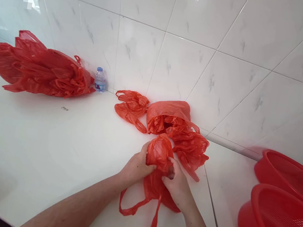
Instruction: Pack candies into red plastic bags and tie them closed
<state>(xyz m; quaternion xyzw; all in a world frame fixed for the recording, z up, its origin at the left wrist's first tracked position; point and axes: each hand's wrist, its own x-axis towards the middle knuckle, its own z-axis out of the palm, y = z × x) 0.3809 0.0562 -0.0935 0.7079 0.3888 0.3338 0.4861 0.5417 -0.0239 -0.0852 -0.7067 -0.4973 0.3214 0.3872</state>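
Note:
A red plastic carrier bag (pixel 154 185) lies on the white table, its upper part bunched and its two loop handles trailing toward me. My left hand (pixel 140 165) grips the bunched part from the left, thumb across the front. From the right, my right hand (pixel 177 179) pinches the same bag with thumb and fingers; some fingertips are hidden or slightly blurred. Just beyond my hands, a fuller red bag (pixel 171 109) lies on its side, with crumpled red bags (pixel 192 147) spilling from its mouth. A loose red bag (pixel 132 106) rests to its left.
A large heap of red bags (pixel 46 70) lies at the back left beside a small water bottle (pixel 100 80). Two red plastic baskets (pixel 252 218) stand at the right. The white table (pixel 47 151) meets a tiled wall (pixel 138 50), and a seam runs along the table's right part.

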